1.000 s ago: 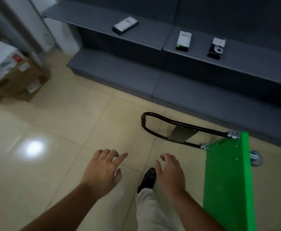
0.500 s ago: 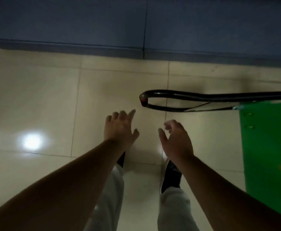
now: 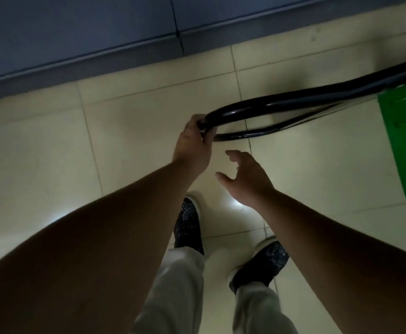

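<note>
I stand on a floor [image 3: 125, 153] of glossy cream tiles with thin grout lines. A grey shelf base [image 3: 76, 44] sits along its far edge. My left shoe [image 3: 187, 227] and right shoe [image 3: 262, 263] are planted well short of that base. A green trolley deck [image 3: 404, 153] stands off the base's right end, nearer me.

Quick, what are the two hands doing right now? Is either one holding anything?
Left hand: closed, gripping the black cart handle.
Right hand: open, fingers loosely curved, holding nothing.
</note>
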Demonstrator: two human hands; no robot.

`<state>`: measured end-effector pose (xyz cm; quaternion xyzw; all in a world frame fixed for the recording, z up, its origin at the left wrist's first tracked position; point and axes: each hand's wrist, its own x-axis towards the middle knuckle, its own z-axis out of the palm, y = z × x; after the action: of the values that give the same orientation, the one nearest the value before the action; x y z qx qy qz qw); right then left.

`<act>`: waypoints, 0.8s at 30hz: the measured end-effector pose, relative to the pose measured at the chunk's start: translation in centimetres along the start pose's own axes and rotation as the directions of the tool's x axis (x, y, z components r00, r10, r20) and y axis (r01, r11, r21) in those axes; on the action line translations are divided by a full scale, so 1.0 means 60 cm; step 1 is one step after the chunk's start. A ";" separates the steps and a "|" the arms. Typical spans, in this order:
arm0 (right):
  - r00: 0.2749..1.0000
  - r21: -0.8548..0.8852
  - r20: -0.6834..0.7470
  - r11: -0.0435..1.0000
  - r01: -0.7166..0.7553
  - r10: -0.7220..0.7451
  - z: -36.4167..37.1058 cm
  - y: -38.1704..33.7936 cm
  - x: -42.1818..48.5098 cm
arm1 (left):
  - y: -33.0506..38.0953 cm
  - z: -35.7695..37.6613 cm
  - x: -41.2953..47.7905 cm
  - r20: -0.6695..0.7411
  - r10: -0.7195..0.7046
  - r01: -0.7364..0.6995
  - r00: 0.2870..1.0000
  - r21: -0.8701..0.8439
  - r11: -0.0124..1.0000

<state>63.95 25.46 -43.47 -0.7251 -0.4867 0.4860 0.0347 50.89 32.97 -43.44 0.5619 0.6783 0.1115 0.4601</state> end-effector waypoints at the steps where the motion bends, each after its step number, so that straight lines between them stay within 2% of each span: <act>1: 1.000 0.030 0.004 1.000 -0.006 0.006 0.003 0.004 -0.008 | -0.001 -0.001 -0.009 0.005 0.035 -0.035 0.999 0.050 0.998; 3: 1.000 0.128 0.002 0.992 -0.021 0.021 0.009 0.009 -0.027 | 0.006 -0.010 -0.038 0.008 0.159 -0.158 0.987 0.185 0.970; 5: 0.999 0.220 0.001 0.975 -0.037 0.038 0.014 0.012 -0.051 | 0.031 -0.026 -0.067 -0.030 0.372 -0.348 0.928 0.291 0.891; 8: 0.999 0.301 -0.033 0.953 -0.024 0.036 0.015 0.013 -0.098 | 0.115 -0.053 -0.107 -0.004 0.658 -0.611 0.753 0.365 0.702; 10: 0.995 0.354 -0.090 0.935 -0.006 0.040 0.015 0.005 -0.132 | 0.196 -0.060 -0.135 0.065 0.804 -0.761 0.591 0.376 0.529; 12: 0.982 0.456 -0.174 0.890 0.011 0.077 0.013 -0.004 -0.160 | 0.280 -0.050 -0.167 0.107 0.885 -0.857 0.453 0.327 0.399; 13: 0.969 0.537 -0.213 0.843 0.009 0.126 0.008 -0.009 -0.169 | 0.320 -0.040 -0.181 0.115 0.897 -0.877 0.428 0.294 0.381; 15: 0.933 0.730 -0.263 0.683 0.027 0.245 -0.012 -0.020 -0.184 | 0.388 -0.019 -0.205 0.106 0.896 -0.883 0.432 0.250 0.397; 17: 0.894 0.839 -0.305 0.537 0.090 0.327 -0.038 -0.015 -0.200 | 0.438 0.001 -0.229 0.119 0.879 -0.876 0.461 0.216 0.430; 24: 0.719 0.896 -0.382 0.424 0.134 0.581 -0.136 0.047 -0.348 | 0.596 0.072 -0.350 0.203 0.803 -0.827 0.560 0.187 0.530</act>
<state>70.74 11.99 -26.67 -0.7788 -0.0061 0.3798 0.4992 76.56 25.54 -11.45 0.8730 0.3238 0.1969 0.3070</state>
